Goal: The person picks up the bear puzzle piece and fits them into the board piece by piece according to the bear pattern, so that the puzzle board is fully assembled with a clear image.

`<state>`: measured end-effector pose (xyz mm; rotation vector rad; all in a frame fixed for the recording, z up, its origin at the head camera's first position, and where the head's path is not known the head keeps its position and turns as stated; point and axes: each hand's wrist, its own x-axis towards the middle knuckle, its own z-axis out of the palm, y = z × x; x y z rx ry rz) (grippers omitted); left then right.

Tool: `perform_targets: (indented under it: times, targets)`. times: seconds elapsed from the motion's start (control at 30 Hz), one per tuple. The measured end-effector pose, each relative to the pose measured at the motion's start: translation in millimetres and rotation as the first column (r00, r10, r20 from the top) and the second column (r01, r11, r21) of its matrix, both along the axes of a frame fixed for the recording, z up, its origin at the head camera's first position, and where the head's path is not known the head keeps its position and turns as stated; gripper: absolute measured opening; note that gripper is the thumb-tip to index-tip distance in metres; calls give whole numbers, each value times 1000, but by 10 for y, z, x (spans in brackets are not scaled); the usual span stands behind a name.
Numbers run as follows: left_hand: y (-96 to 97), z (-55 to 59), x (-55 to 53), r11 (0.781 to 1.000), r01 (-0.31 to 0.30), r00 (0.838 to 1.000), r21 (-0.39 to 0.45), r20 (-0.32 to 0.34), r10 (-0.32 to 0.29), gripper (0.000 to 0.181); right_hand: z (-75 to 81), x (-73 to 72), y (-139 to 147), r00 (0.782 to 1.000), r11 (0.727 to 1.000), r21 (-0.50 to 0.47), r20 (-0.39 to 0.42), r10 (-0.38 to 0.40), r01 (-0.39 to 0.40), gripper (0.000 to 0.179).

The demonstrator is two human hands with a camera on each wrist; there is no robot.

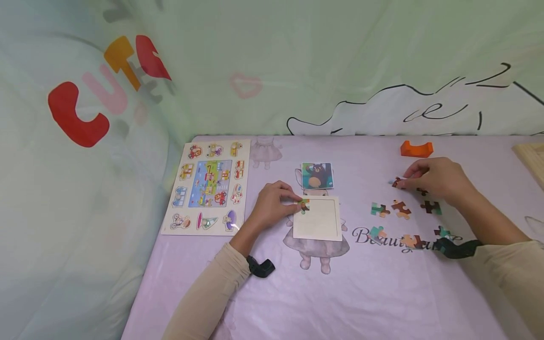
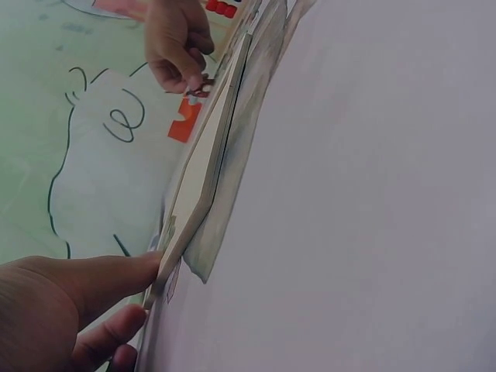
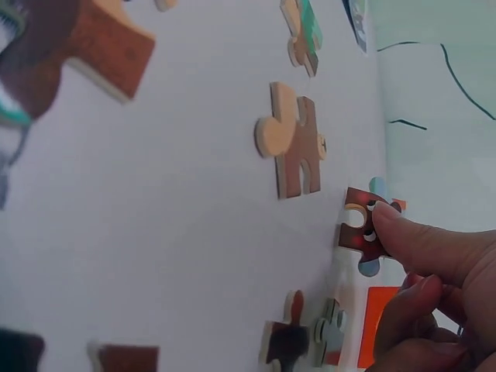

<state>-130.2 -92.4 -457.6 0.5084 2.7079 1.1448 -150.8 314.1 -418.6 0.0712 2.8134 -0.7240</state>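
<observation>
My right hand pinches a brown jigsaw piece with the bear's eyes on it, between thumb and fingers, above the table. In the head view my left hand grips the upper left corner of a shallow wooden puzzle tray, thumb and fingers at its edge. One piece with green and orange lies in that corner of the tray. Loose pieces lie about my right hand, among them a brown and tan one, a teal one and a dark one.
A square bear picture card lies behind the tray. To the left is a vehicle peg board. An orange block stands at the back right, near the curtain, and a wooden edge shows at the far right.
</observation>
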Motion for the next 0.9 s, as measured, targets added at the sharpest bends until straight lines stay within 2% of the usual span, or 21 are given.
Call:
perform_targets:
  times: [0.47,0.73,0.9]
  targets:
    - [-6,-12,2,1000,4,1000,21,4,-4,19,100,13,-25,999,999,-46,54,6,-4,34]
    - [-6,-14,-1,1000,4,1000,22,1,-4,19,168,3,-128,994,995,-78,86,73,-66,39]
    - [-6,-7,0,1000,3,1000,15,3,-3,19,187,3,-204,991,991,-107,96,89,-79,43]
